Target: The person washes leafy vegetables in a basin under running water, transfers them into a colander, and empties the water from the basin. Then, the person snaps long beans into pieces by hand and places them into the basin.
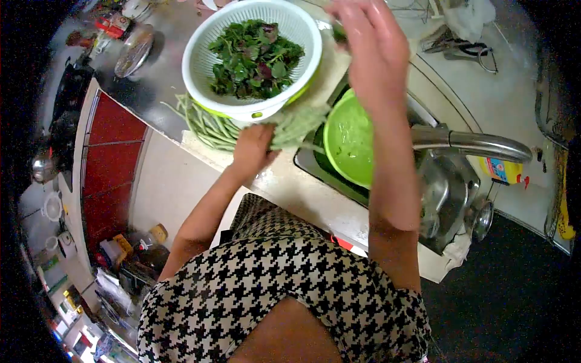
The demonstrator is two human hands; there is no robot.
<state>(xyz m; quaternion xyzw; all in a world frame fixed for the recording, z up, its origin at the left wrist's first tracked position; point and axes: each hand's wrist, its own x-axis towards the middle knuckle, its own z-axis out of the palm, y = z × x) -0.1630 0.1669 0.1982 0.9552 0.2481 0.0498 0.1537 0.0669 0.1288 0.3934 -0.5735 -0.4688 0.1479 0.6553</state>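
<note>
My left hand [254, 147] is closed over a bunch of long green beans [212, 128] on the counter's front edge, its fingertips partly hidden. More beans to its right look smeared by motion. Just behind them stands a white colander [192, 75] in a yellow-green basin, with leafy greens [254, 57] inside. My right hand [378, 51] is raised above the counter, blurred and partly cut off by the top edge. A dark green bit [340, 33] shows by its fingers; whether they grip it is unclear. Below my right forearm, a bright green bowl [350, 142] holds water.
The steel sink [448, 190] lies to the right, with a faucet [484, 145] reaching across it. A yellow bottle [505, 171] stands beyond. Scissors [469, 51] and a clear plastic bag [472, 18] lie at the back right. A covered dish [134, 51] is at the left.
</note>
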